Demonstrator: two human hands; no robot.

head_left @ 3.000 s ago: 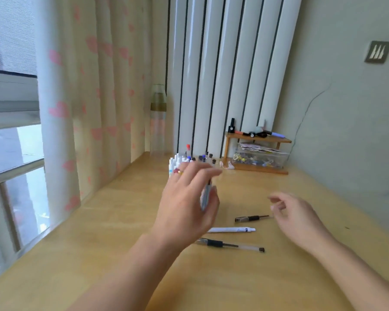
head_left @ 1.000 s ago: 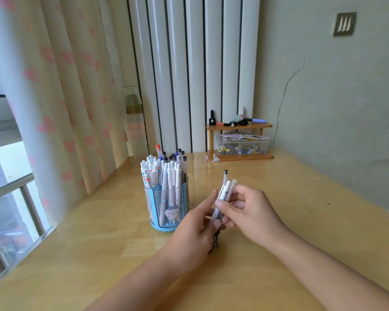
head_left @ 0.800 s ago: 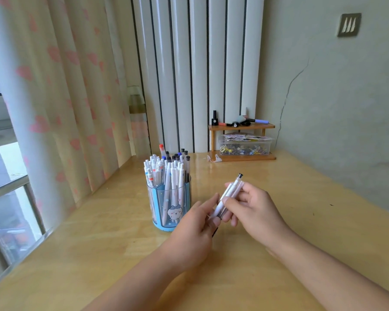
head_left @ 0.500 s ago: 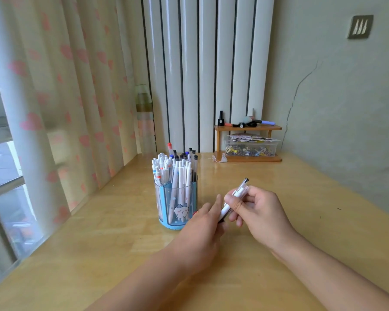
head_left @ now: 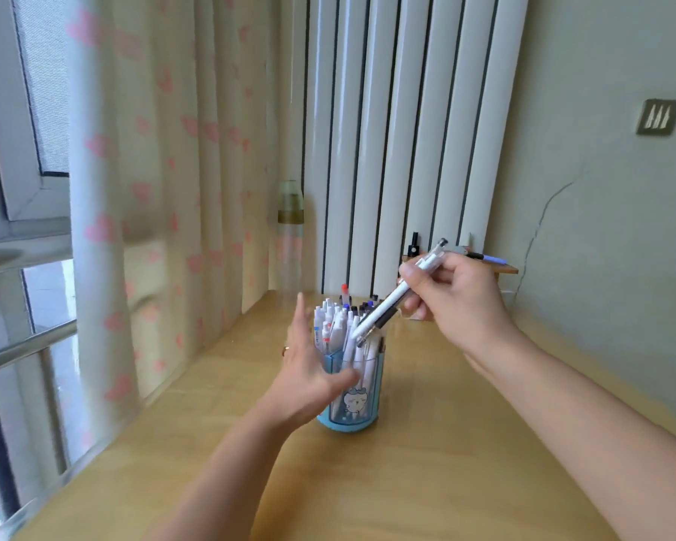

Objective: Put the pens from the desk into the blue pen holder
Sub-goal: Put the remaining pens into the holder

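The blue pen holder (head_left: 352, 417) stands mid-desk, clear-walled with a cat picture and packed with several upright pens. My right hand (head_left: 457, 302) grips a small bundle of pens (head_left: 391, 302), white and clear-barrelled, tilted with their tips down over the holder's right rim. My left hand (head_left: 309, 365) rests against the holder's left side, fingers spread and thumb across its front wall; it holds nothing else.
The wooden desk (head_left: 426, 462) runs to a white radiator at the back. A small wooden shelf (head_left: 500, 267) with markers stands at the back right, partly behind my right hand. A bottle (head_left: 290, 244) stands by the heart-patterned curtain on the left.
My right hand has lifted the pens away from my left hand and swung them over the holder. My left hand has let go of them and moved to the holder's side.
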